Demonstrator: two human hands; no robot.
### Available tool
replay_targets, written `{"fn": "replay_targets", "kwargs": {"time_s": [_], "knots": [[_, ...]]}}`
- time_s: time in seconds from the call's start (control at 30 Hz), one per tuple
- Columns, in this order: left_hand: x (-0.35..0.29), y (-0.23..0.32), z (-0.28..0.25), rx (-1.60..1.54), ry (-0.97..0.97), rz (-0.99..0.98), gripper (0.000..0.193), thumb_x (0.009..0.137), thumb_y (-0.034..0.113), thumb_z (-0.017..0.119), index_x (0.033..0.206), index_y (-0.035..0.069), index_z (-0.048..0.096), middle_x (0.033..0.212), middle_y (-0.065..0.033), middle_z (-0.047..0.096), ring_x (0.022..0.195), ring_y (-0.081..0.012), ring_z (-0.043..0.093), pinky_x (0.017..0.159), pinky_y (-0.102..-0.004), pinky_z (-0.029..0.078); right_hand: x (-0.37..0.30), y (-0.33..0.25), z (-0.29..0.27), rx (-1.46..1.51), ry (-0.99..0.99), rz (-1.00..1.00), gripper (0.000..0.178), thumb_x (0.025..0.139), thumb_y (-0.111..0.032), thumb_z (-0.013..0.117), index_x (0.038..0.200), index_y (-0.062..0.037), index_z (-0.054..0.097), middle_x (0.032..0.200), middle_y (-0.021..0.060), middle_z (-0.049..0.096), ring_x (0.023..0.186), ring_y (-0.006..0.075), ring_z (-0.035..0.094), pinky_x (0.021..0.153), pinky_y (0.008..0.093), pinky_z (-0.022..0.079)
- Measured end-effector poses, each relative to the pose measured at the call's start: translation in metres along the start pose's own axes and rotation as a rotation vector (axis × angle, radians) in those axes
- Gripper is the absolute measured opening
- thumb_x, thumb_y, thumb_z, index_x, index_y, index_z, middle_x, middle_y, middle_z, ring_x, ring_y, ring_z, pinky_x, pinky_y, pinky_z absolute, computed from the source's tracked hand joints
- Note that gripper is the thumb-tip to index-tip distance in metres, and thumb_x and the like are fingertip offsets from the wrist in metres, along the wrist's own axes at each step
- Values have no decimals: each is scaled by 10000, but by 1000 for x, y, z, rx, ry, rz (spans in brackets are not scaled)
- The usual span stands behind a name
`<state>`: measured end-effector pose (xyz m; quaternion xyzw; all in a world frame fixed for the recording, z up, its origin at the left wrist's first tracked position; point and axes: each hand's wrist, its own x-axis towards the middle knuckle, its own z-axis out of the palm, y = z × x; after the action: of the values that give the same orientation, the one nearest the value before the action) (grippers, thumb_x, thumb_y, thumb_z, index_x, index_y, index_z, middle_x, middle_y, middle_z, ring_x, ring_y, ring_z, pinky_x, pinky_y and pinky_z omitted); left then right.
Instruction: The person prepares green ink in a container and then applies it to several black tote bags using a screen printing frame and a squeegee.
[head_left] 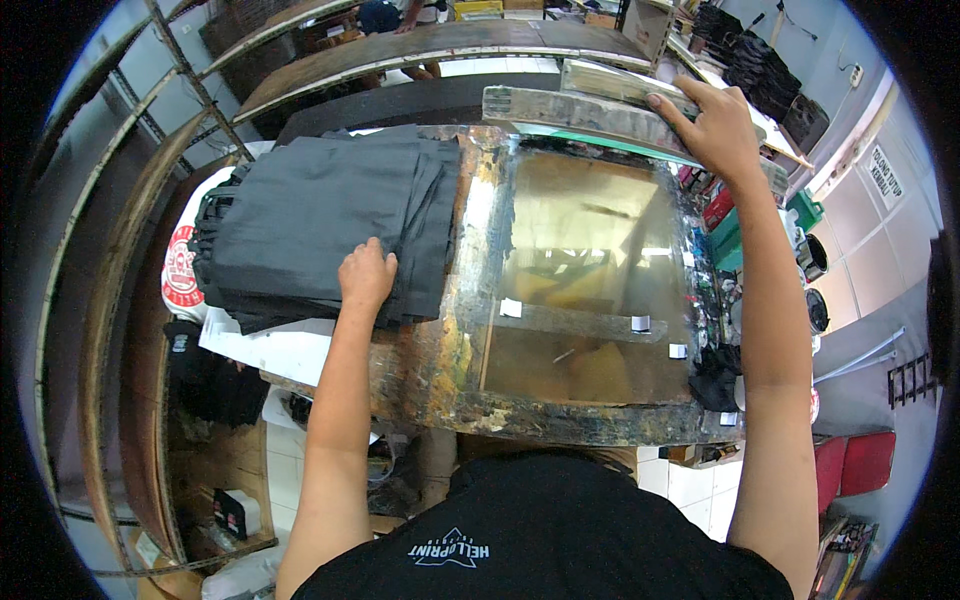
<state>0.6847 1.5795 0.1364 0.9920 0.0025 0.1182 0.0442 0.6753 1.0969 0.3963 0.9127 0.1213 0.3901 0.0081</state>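
Note:
My left hand (368, 273) rests on the near part of a thick stack of flat black fabric pieces (320, 215), its fingers curled against the top piece. My right hand (718, 128) grips a worn wooden frame (590, 118) at the far side of the bench, thumb and fingers around its bar. That frame is tilted up on edge, and a green strip shows along its lower side. In front of it lies a glossy, see-through plate (590, 290) set in the paint-stained bench top (445, 370). Small white tabs (511, 308) stick to the plate.
Metal shelving (130, 220) curves along the left. Tubs and ink-stained containers (740, 235) crowd the bench's right side, with a crumpled black cloth (715, 378) nearby. Beyond stands a long wooden table (440, 55), with another person (385, 18) behind it. A red chair (862, 465) is at lower right.

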Motion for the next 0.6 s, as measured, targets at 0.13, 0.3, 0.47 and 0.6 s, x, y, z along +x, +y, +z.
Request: {"fn": "replay_targets", "kwargs": {"time_s": [0.13,0.3,0.47,0.6], "knots": [[-2,4,-5,-6,-32,34,247,990,283,601,1022,38,617,1033,-166,715,937,-423,706,869,-548,559,5,3,-2,-22,-14,9,568,952,-598,597,1149,-87,748,824,199,713,851,381,664,969,444,451],[12,-9,-35,-306,189,348,244,1026,245,549,1016,10,611,1415,-204,611,1306,-452,559,1150,-572,376,11,2,-6,12,-67,1,574,954,-595,598,1125,-69,751,904,210,731,901,385,654,929,453,459],[36,37,-48,-637,-233,380,296,1051,252,522,1087,-28,609,1586,-236,429,1477,-428,392,1243,-511,221,14,14,1,-30,-32,-35,604,954,-625,570,1119,-75,754,949,199,743,923,394,684,941,470,465],[36,108,-6,-623,-367,435,330,1057,309,486,1163,17,598,1579,-268,414,1461,-503,362,1205,-609,245,10,21,13,-7,92,-77,605,950,-637,574,1075,-75,759,918,195,746,904,377,699,914,482,471]]}}
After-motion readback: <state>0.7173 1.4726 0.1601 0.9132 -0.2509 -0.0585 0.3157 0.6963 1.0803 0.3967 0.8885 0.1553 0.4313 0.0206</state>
